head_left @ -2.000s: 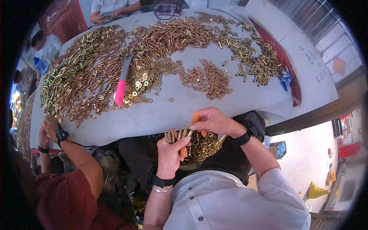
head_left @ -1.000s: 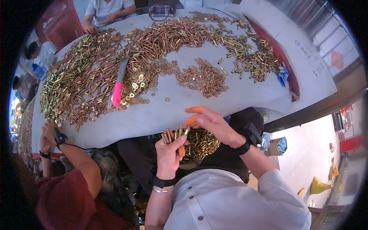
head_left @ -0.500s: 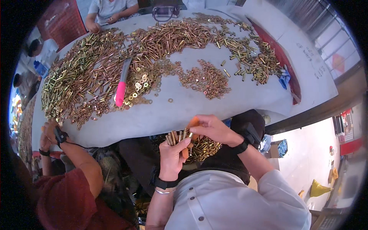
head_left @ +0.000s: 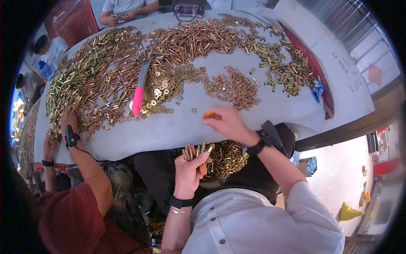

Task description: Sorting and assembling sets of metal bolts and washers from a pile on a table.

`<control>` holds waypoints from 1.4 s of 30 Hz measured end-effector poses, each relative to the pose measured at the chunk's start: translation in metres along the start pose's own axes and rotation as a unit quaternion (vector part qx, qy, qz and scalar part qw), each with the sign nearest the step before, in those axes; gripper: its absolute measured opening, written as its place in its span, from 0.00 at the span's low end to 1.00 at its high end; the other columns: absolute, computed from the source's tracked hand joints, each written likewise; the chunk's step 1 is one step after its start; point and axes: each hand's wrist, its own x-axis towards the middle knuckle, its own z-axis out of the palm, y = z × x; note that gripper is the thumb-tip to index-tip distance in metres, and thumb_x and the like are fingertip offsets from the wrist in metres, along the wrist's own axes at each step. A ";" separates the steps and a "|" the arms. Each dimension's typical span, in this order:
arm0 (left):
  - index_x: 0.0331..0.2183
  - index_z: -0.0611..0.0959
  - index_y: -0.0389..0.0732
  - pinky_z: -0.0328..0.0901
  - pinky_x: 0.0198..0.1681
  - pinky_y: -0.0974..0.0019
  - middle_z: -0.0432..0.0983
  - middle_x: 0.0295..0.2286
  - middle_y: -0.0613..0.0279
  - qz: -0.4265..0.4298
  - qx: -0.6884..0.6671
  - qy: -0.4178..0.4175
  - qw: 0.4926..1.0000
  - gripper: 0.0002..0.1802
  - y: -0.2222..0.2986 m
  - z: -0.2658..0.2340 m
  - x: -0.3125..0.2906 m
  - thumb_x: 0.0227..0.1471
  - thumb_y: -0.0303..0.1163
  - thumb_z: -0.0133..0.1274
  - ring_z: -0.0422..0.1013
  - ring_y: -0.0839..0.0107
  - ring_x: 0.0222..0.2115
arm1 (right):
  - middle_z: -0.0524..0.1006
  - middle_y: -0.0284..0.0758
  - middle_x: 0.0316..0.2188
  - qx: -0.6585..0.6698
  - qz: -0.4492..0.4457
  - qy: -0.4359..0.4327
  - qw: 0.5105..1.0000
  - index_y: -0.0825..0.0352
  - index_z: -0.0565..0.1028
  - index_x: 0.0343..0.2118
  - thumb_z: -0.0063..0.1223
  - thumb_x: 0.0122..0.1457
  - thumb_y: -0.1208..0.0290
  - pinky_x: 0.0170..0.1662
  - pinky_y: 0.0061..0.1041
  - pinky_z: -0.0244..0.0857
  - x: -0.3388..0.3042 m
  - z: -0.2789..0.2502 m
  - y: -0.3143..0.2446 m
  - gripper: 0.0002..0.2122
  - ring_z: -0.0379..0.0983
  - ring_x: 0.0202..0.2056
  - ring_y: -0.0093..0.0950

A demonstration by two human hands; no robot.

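Observation:
My left hand [head_left: 189,171] is closed around a bundle of slim brass-coloured bolts [head_left: 193,151], their ends pointing up past the fingers. An orange finger cover shows below its thumb. My right hand [head_left: 226,122] is over the near part of the table, apart from the left, thumb and forefinger slightly parted and nothing visible between them. It also wears an orange finger cover [head_left: 208,114]. Nearest to it are a single washer [head_left: 194,110] and a heap of small copper-coloured nuts [head_left: 232,89]. Below my hands, a mass of brass-coloured bolts [head_left: 228,163] lies at my lap.
A grey-covered table [head_left: 165,129] carries long heaps of bolts [head_left: 190,40], washers [head_left: 160,91] and a pink-handled tool [head_left: 138,100]. At my left a co-worker in a red sleeve [head_left: 76,216] reaches into the pile. Another person [head_left: 127,10] sits across, near a plaid bag [head_left: 188,12].
My right hand has moved up and away from my left hand, over the table. The left hand keeps its bolts. The red-sleeved co-worker's hand has moved onto the pile.

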 end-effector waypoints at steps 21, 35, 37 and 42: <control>0.26 0.78 0.36 0.54 0.08 0.78 0.75 0.18 0.61 0.004 -0.014 0.010 1.000 0.08 0.001 0.002 0.006 0.45 0.28 0.61 0.64 0.81 0.09 | 0.71 0.35 0.24 -0.047 -0.169 0.071 0.982 0.68 0.77 0.31 0.54 0.49 0.79 0.25 0.25 0.61 -0.039 0.016 -0.018 0.06 0.68 0.23 0.27; 0.29 0.79 0.35 0.53 0.08 0.78 0.76 0.19 0.60 0.005 0.004 -0.002 1.000 0.07 -0.006 0.013 0.008 0.46 0.27 0.59 0.63 0.82 0.09 | 0.75 0.30 0.25 0.207 0.113 -0.089 0.968 0.70 0.76 0.31 0.56 0.54 0.73 0.25 0.18 0.63 -0.036 -0.013 0.004 0.06 0.69 0.22 0.15; 0.29 0.79 0.35 0.53 0.09 0.78 0.76 0.19 0.59 0.001 0.007 -0.009 1.000 0.07 -0.004 0.013 0.010 0.47 0.27 0.59 0.63 0.81 0.09 | 0.73 0.31 0.24 0.117 0.115 -0.048 0.985 0.69 0.76 0.32 0.56 0.53 0.73 0.26 0.20 0.63 -0.026 -0.017 0.019 0.07 0.69 0.22 0.19; 0.30 0.80 0.34 0.54 0.10 0.79 0.76 0.20 0.59 -0.013 0.006 -0.012 1.000 0.08 -0.002 0.013 0.011 0.47 0.27 0.59 0.64 0.81 0.11 | 0.70 0.39 0.26 -0.322 -0.089 0.167 0.928 0.67 0.74 0.28 0.54 0.48 0.73 0.30 0.34 0.64 0.011 -0.035 0.038 0.05 0.70 0.28 0.36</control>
